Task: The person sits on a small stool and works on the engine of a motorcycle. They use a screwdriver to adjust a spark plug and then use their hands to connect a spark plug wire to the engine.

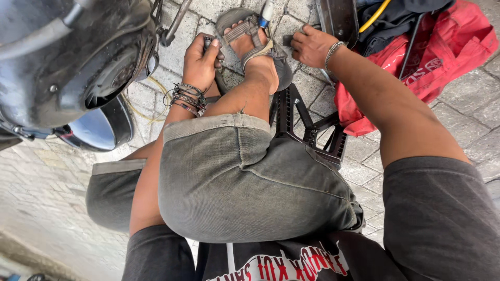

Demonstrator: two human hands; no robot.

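Observation:
I sit on a low black stool (307, 130) with my knees drawn up in grey shorts. My left hand (200, 60), with several cord bracelets at the wrist, is closed around a dark slim tool handle (207, 41) just left of my sandalled foot (255, 44). My right hand (311, 46), wearing a metal bracelet, reaches down to the paving beside the sandal, its fingers curled on a small dark object (287, 39) that I cannot identify. A blue-tipped tool (266, 13) lies past the foot.
A motor scooter's grey engine housing (78, 57) and dark blue bodywork (101, 127) fill the upper left. A red bag (432, 62) with black cloth and a yellow cable (377, 15) lies at the upper right on grey paving stones (469, 119).

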